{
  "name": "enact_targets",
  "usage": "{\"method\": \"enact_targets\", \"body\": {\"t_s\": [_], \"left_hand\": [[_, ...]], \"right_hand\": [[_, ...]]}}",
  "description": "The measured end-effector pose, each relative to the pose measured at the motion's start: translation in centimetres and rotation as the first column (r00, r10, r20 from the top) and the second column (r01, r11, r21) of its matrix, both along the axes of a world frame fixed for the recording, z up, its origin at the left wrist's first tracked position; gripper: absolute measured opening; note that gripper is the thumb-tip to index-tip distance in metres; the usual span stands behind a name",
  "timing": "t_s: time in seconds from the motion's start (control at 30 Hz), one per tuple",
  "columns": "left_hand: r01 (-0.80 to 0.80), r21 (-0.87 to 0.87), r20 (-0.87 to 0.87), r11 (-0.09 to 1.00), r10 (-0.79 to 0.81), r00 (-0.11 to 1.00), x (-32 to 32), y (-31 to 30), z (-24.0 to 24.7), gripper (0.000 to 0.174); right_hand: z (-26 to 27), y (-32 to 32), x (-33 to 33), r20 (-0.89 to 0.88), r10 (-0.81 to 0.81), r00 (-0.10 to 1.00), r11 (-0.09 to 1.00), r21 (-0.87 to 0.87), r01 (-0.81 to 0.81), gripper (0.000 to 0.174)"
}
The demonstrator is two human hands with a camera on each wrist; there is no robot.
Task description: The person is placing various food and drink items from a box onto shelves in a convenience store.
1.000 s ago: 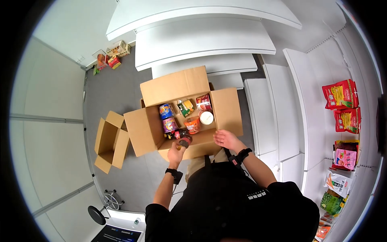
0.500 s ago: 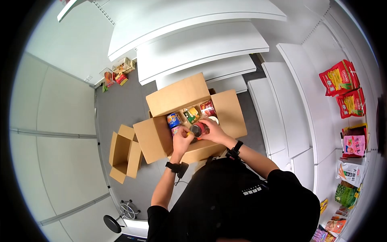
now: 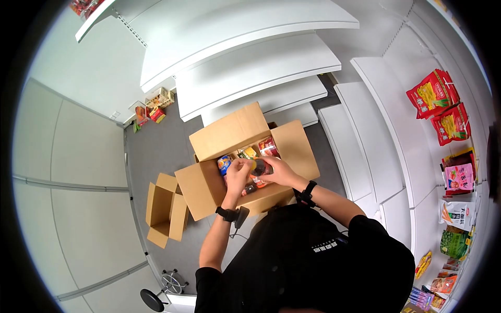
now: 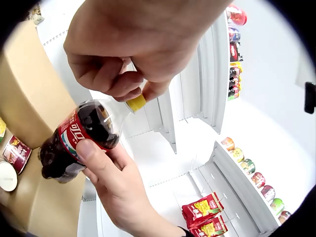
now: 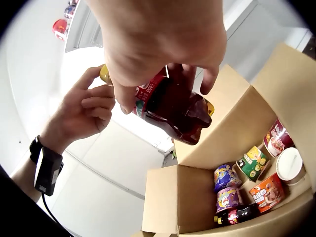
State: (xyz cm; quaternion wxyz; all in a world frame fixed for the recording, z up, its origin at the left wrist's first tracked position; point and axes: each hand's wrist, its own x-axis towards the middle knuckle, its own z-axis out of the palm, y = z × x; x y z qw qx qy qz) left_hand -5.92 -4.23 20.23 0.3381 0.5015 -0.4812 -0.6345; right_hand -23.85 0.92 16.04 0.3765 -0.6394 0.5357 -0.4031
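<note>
A cola bottle (image 4: 94, 123) with dark liquid, a red label and a yellow cap (image 4: 137, 102) is held over the open cardboard box. My left hand (image 3: 239, 175) pinches the cap between thumb and fingers. Around the labelled body, my right hand (image 3: 280, 171) grips with the thumb across the label. In the left wrist view the bottle lies tilted, cap end up and to the right. Below, in the box, the right wrist view shows another cola bottle (image 5: 237, 216) on its side, beside an orange tub (image 5: 268, 192) and a purple tub (image 5: 229, 199).
The cardboard box (image 3: 195, 190) has its flaps spread; it also holds a blue tub (image 5: 226, 177), a green-yellow pack (image 5: 253, 163) and a white-lidded tub (image 5: 290, 164). A smaller box (image 3: 180, 216) stands left. White shelves (image 3: 261, 62) rise beyond; red snack bags (image 3: 433, 94) hang right.
My left hand has lifted the cola bottle up from the box's near edge. The right hand, empty a second ago at the near right corner, has moved left and taken hold of the bottle's body.
</note>
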Motion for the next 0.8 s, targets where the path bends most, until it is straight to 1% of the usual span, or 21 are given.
{"method": "enact_targets", "body": {"t_s": [0.07,0.17,0.27,0.3,0.4,0.43,0.53,0.57,0.67,0.7,0.8], "left_hand": [[-0.006,-0.034,-0.048,0.999,0.004,0.999,-0.5,-0.4,0.3,0.015],[-0.016,-0.074,-0.065,0.997,0.011,0.998,-0.3,-0.9,-0.5,0.014],[-0.021,-0.111,-0.042,0.994,0.016,0.999,0.4,-0.8,-1.6,0.014],[-0.01,-0.106,-0.023,0.994,0.008,1.0,0.8,-0.7,-1.7,0.012],[-0.023,-0.117,-0.038,0.993,0.019,0.999,1.8,-0.5,-2.6,0.012],[-0.029,-0.105,-0.024,0.994,0.027,0.999,2.1,-0.3,-2.7,0.013],[-0.077,-0.043,-0.053,0.996,0.075,0.996,3.0,0.2,-2.7,0.013],[-0.075,-0.091,-0.023,0.993,0.074,0.997,3.5,0.1,-3.7,0.013],[-0.091,-0.056,0.0,0.994,0.091,0.996,4.0,0.0,-3.4,0.01],[-0.111,-0.076,-0.004,0.991,0.111,0.994,3.9,0.0,-3.1,0.01],[-0.113,-0.142,-0.022,0.983,0.111,0.994,3.8,-0.7,-3.0,0.012]], "right_hand": [[1.8,0.4,-0.1,0.178,-0.019,0.984,0.987,0.161,-0.01,0.061],[-1.3,-0.3,-0.2,0.388,-0.12,0.914,0.976,0.215,0.037,0.054],[-0.3,-0.9,-0.8,0.536,-0.204,0.819,0.945,0.326,0.022,0.047],[0.0,-1.1,-1.4,0.514,-0.175,0.84,0.956,0.293,0.02,0.045],[0.8,-1.9,-2.0,0.593,-0.256,0.764,0.96,0.249,0.129,0.049],[1.6,-1.9,-2.5,0.575,-0.263,0.774,0.956,0.261,0.132,0.05],[4.3,-2.3,-3.7,0.575,-0.279,0.769,0.956,0.242,0.165,0.049],[5.2,-2.4,-4.1,0.573,-0.279,0.771,0.955,0.251,0.159,0.048],[6.9,-3.0,-5.3,0.618,-0.227,0.753,0.973,0.183,0.143,0.048],[7.4,-3.3,-5.6,0.592,-0.243,0.769,0.969,0.189,0.16,0.046],[9.0,-3.8,-6.3,0.603,-0.216,0.768,0.976,0.137,0.167,0.046]]}}
